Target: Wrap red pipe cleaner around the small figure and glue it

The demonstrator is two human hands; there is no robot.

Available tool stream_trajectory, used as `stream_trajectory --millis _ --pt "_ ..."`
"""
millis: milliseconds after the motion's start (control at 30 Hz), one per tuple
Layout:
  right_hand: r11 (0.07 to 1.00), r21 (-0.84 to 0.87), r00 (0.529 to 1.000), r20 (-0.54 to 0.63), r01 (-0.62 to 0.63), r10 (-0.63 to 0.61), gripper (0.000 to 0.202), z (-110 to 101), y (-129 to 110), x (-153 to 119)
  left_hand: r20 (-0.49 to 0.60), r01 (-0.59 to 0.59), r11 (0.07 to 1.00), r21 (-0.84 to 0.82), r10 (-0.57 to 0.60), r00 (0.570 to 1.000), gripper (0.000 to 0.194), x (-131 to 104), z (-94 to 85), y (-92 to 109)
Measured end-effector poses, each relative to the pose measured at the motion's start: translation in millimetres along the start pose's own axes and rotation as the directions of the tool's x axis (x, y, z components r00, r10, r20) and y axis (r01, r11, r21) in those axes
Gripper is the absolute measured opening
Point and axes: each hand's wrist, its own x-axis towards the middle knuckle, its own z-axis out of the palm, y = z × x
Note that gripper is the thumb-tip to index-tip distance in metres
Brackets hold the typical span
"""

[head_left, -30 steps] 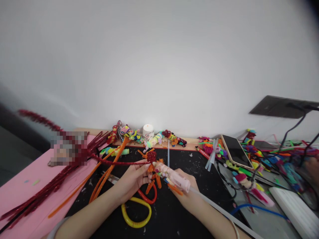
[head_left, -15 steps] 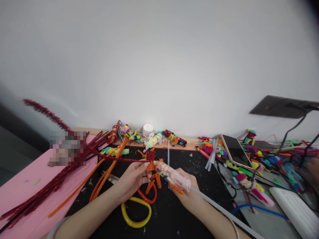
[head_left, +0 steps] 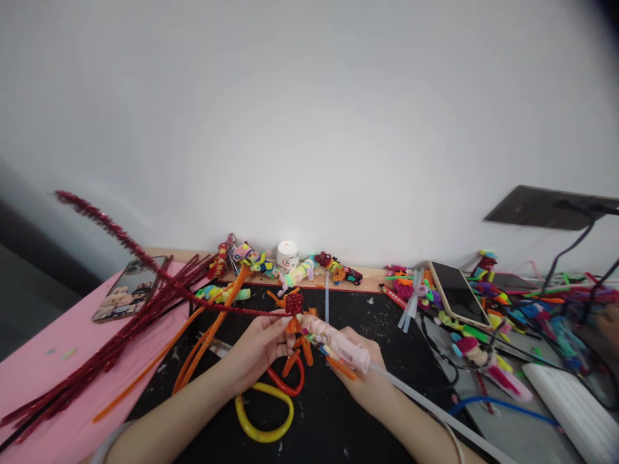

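Observation:
Thumb and fingers of my left hand (head_left: 264, 345) pinch an orange and red pipe-cleaner figure (head_left: 294, 306) near the middle. From its tinsel-red top a long red pipe cleaner (head_left: 246, 310) runs left and rises over the pink sheet. My right hand (head_left: 365, 370) is closed around a pale pink glue gun (head_left: 341, 345), whose tip touches or nearly touches the figure; which of the two I cannot tell. A translucent glue stick (head_left: 425, 403) sticks out of its back. Orange pipe-cleaner pieces (head_left: 304, 348) hang below the figure.
Scissors with yellow and red handles (head_left: 265, 412) lie below my left hand. Red tinsel stems (head_left: 111, 348) and a phone (head_left: 128, 290) lie left. Small figures and a white cup (head_left: 288, 258) line the wall. Another phone (head_left: 459, 293), cables and a keyboard (head_left: 570, 406) are right, beside a person's hand (head_left: 608, 325).
The free end of the long red pipe cleaner has swung slightly right and down. The figure's red top has shifted a little right. Both hands stay nearly in place.

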Motion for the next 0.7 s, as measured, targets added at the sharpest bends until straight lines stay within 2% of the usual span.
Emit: stream_trajectory --millis 300,700 --pt "0.999 0.026 1.0 -0.007 0.029 -0.029 0.021 -3.3 -5.1 -0.3 -0.032 -0.002 0.998 -0.056 0.0 1.0 0.021 0.3 -1.7 -0.2" --pt "0.998 0.045 0.999 -0.015 -0.05 0.05 0.027 -0.4 -4.8 1.2 -0.011 0.002 0.998 -0.061 -0.002 1.0 0.022 1.9 -3.4 0.0"
